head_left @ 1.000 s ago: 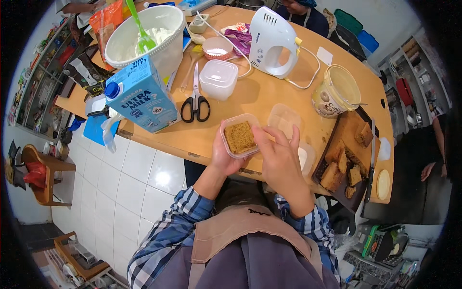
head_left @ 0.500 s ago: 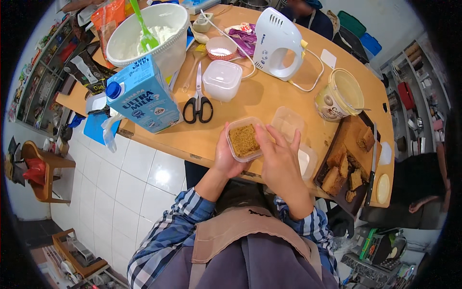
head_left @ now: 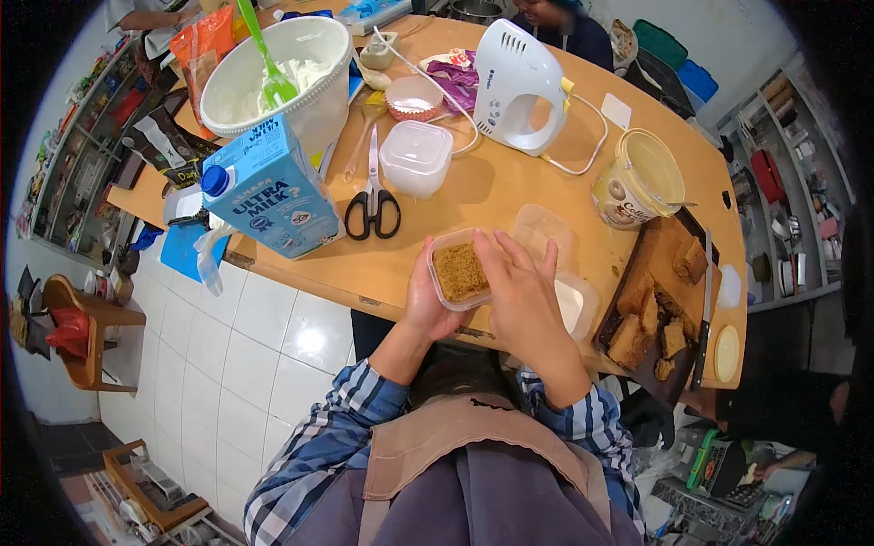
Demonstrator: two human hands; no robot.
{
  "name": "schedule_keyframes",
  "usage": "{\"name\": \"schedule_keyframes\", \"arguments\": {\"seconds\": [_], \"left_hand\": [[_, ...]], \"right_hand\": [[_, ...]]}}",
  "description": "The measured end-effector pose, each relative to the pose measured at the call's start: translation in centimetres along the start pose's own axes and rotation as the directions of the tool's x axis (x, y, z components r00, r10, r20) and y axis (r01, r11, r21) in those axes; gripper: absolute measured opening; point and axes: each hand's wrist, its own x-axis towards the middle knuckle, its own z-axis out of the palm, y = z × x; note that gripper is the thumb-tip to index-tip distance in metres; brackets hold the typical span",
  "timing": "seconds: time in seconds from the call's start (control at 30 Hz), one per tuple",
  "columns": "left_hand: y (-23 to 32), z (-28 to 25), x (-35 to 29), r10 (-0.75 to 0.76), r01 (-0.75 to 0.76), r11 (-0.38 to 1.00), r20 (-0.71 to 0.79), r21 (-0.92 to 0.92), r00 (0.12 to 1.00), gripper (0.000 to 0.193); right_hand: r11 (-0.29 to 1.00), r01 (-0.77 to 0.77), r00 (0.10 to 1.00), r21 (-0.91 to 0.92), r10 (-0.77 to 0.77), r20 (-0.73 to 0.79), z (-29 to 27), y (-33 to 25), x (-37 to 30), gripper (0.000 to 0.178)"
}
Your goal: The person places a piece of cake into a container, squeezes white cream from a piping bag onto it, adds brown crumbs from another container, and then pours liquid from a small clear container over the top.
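My left hand is closed round a small clear plastic container, holding it above the table's near edge. Brown cake with a crumbly top fills much of it. My right hand reaches over the container's right side, its fingers stretched out and fingertips at the cake's edge; the thumb is partly hidden. Just beyond and beside this hand lie an uncovered clear container and another clear piece. To the right, cut chunks of cake lie on a dark tray beside a long knife.
A milk carton, scissors and a lidded container stand left of centre. Farther back are a bowl of white cream with a green spatula and a hand mixer. A tub stands right; a person is across the table.
My right fingers have shifted slightly left over the container. The left hand keeps its hold. The person across the table has moved, and the view has tilted a little.
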Motion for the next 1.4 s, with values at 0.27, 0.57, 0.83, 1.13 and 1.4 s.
{"name": "schedule_keyframes", "arguments": {"seconds": [0.27,0.57,0.83,1.13,1.4], "left_hand": [[0.2,0.2,-0.3,-0.009,0.011,1.000,-0.124,0.020,0.992,0.056],[0.2,-0.1,-0.5,0.020,-0.008,0.996,-0.131,0.092,0.991,0.064],[0.1,0.1,-0.6,-0.009,0.023,0.995,-0.130,0.101,0.992,0.066],[0.0,0.3,-0.3,0.023,-0.003,0.995,-0.208,0.097,0.978,0.061],[0.3,0.0,-0.4,-0.016,0.049,0.990,-0.240,0.133,0.971,0.064]], "right_hand": [[0.997,0.043,0.996,0.068,-0.038,-0.076,-1.7,-0.6,-1.5,0.054],[0.970,0.188,0.979,0.156,-0.172,-0.108,-1.2,-1.4,-1.7,0.047],[0.975,0.168,0.985,0.146,-0.163,-0.049,0.0,-1.5,-1.3,0.047],[0.971,0.175,0.985,0.161,-0.173,-0.027,0.3,-1.7,-1.0,0.052],[0.957,0.181,0.983,0.226,-0.175,-0.046,0.6,-1.9,-0.6,0.060]]}}
